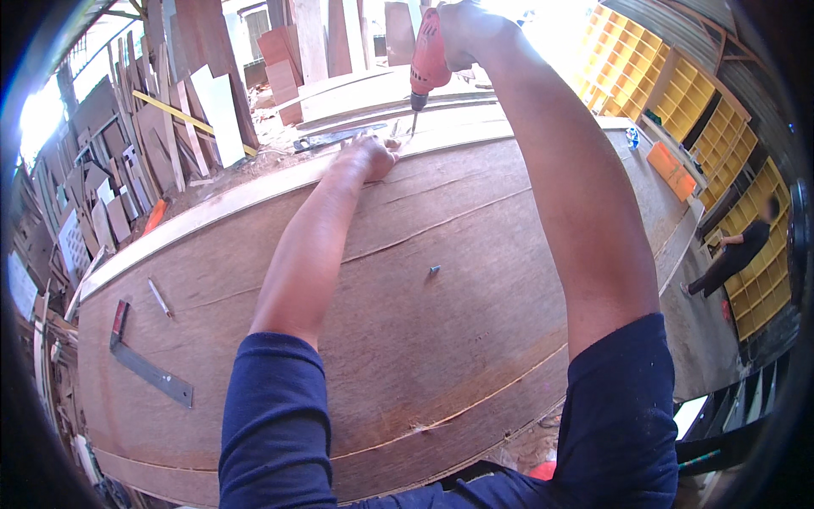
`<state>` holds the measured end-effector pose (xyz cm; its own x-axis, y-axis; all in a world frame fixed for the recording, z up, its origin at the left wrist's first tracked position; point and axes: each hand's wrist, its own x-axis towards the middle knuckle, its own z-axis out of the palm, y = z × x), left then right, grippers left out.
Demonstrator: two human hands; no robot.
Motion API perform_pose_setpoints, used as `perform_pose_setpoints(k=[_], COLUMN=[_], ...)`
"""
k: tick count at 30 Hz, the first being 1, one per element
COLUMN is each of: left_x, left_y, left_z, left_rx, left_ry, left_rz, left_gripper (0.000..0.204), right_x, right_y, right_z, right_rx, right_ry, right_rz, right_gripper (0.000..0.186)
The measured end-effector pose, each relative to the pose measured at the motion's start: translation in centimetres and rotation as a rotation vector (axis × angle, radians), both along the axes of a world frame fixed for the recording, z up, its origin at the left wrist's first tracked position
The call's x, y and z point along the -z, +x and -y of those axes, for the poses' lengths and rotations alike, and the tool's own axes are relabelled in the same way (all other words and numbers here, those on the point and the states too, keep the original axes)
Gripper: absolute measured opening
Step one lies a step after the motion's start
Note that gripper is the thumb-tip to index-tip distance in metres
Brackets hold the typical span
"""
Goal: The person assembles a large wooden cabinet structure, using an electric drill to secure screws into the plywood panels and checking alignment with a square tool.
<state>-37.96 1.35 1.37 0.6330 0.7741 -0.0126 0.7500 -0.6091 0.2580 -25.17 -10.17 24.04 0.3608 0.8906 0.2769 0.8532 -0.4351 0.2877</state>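
Yonder, right hand (465, 38) gripping a red drill (431, 53), its tip above the far side of the counter (398, 246), left hand (370, 156) curled nearby, contents unclear.

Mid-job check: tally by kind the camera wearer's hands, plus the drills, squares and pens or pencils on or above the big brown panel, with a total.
Hands: 2, left hand and right hand
Drill: 1
Square: 1
Pen or pencil: 1
Total: 5
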Motion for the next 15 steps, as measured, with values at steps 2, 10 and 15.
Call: perform_pose_setpoints(k=[2, 10, 15], left_x=[0.2, 0.3, 0.2], left_y=[0.0, 0.2, 0.0], left_z=[-0.3, -0.3, -0.2], left_rx=[0.01, 0.017, 0.009], left_ry=[-0.001, 0.006, -0.011], left_rz=[0.004, -0.003, 0.013], left_gripper=[0.049, 0.049, 0.049], right_x=[-0.2, -0.5, -1.0], right_y=[-0.4, -3.3, -4.8], right_z=[0.1, 2.4, 4.3], right_rx=[0.001, -0.011, -0.005], right_ry=[0.003, -0.001, -0.011], right_rz=[-0.004, -0.013, -0.026], right_gripper=[0.056, 0.059, 0.061])
